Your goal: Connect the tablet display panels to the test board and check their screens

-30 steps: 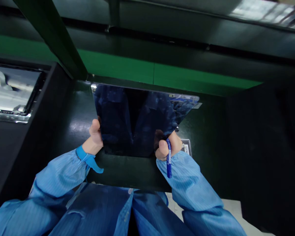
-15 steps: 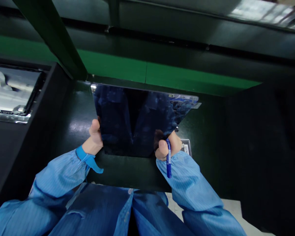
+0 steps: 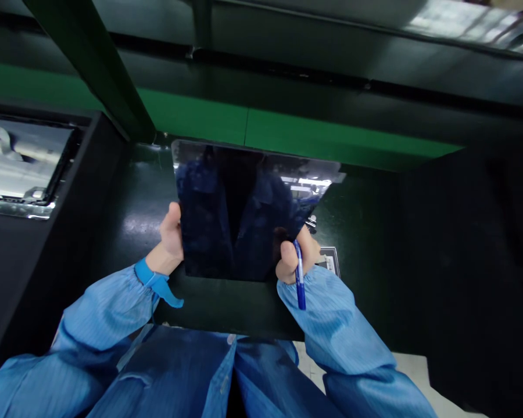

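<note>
Beneath both arms spreads a dark desk [image 3: 226, 305], with a green board [image 3: 183, 113] along its twelve o'clock side and a black box [image 3: 85, 168] at nine o'clock, where a silver sheet [image 3: 26, 157] lies. Over the middle of the desk, a glossy black screen [image 3: 235, 220] is held tilted, mirroring blue clothing and bright lights; whether its near edge touches the desk I cannot tell. Blue sleeves lead up to it from seven and five o'clock. On the screen's edge at about half past eight, the left hand [image 3: 171, 238] grips with its thumb in sight and its other fingers hidden behind; a blue band [image 3: 150, 278] circles that wrist. At four o'clock, the right hand [image 3: 303, 255] closes on the screen's corner, also pinching a blue pen [image 3: 300, 278] that points toward six. Just beyond that hand lies a printed card [image 3: 330, 261], partly covered, and nearer three o'clock shows a small metal piece [image 3: 311, 223].
</note>
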`<control>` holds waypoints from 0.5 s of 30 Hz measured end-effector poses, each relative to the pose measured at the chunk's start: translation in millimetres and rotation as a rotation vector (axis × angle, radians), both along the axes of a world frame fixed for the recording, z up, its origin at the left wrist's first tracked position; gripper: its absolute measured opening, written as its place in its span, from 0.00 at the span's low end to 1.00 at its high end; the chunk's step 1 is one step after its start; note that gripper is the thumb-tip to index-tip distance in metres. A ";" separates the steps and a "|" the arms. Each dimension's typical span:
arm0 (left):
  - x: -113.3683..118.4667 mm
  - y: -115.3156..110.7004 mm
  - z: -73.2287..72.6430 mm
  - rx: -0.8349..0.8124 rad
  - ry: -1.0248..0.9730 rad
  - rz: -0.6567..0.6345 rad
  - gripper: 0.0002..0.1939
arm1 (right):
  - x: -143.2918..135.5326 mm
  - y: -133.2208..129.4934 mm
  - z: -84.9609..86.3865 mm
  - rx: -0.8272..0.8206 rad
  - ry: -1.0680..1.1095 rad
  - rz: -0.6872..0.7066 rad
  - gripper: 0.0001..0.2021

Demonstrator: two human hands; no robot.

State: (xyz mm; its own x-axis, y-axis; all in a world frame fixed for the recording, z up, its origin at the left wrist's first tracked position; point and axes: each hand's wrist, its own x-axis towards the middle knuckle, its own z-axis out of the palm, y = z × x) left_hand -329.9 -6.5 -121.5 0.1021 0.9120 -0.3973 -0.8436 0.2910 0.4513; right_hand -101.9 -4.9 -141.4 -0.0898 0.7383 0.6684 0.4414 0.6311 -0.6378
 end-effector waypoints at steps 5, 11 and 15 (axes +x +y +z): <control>7.2 7.0 13.1 0.004 0.062 0.005 0.28 | -5.8 7.2 5.4 -0.307 0.078 0.031 0.20; 10.8 9.9 15.3 0.010 0.129 -0.005 0.25 | -6.6 10.7 0.2 -0.398 0.128 0.061 0.22; 10.2 10.5 15.6 0.019 0.145 -0.011 0.25 | -5.8 11.3 -2.4 -0.406 0.173 0.077 0.21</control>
